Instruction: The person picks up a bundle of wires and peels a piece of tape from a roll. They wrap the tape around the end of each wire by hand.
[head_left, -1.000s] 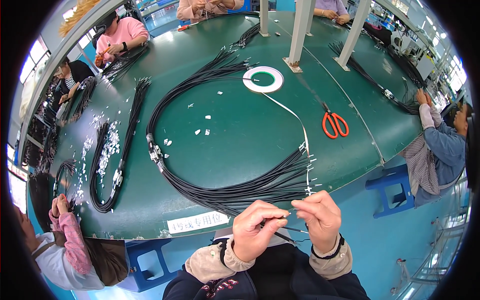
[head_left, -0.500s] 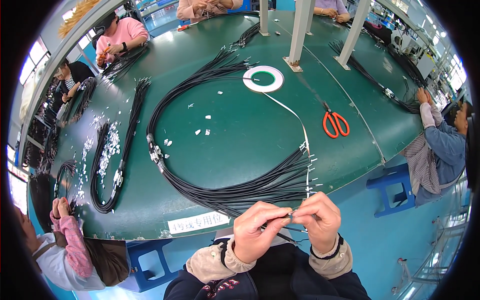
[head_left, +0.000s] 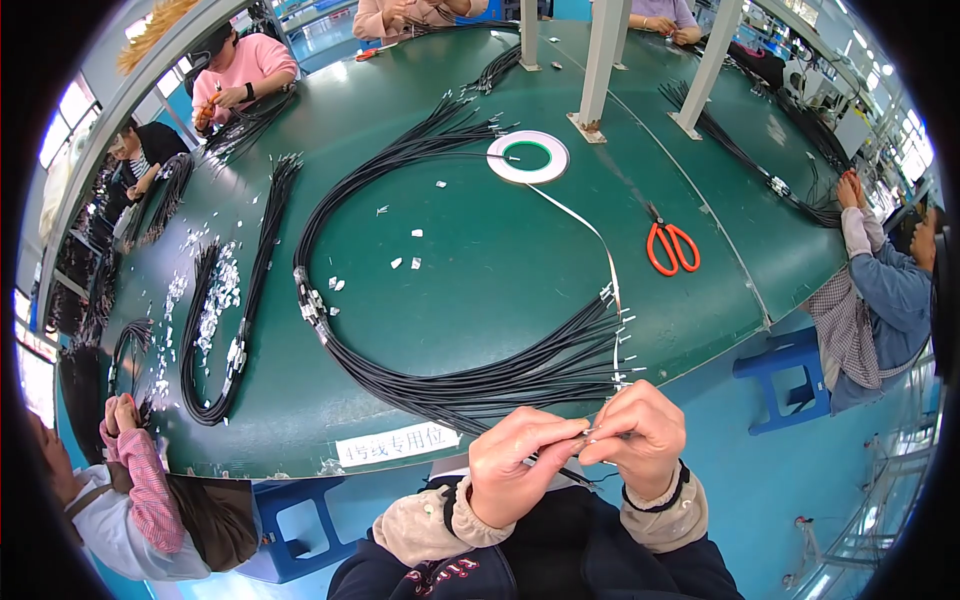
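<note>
The hands meet just off the near edge of the tabletop [head_left: 480,250], over the person's lap; the left hand [head_left: 520,465] is curled with fingertips pinched on the end of a thin black wire [head_left: 575,475], and the right hand [head_left: 640,435] pinches the same wire end from the other side, fingers closed tight, the two hands touching at the tips; what sits at the very tip of the wire is too small to tell.

Just beyond the hands the big bundle [head_left: 420,370] of black wires loops over the green tabletop, its fanned ends [head_left: 610,340] lying nearest the right hand; a white strip [head_left: 590,235] runs from a tape roll [head_left: 528,157] down to those ends; orange scissors [head_left: 672,245] lie to the right of the strip, well apart from the hands; small white scraps [head_left: 405,262] dot the middle of the loop.

A second bundle [head_left: 225,330] lies to the left beside a scatter of white bits; two posts [head_left: 600,60] stand at the far side; other people sit round the tabletop, one in pink [head_left: 245,70] at the far left, one in blue [head_left: 880,290] at the right, each with wires.
</note>
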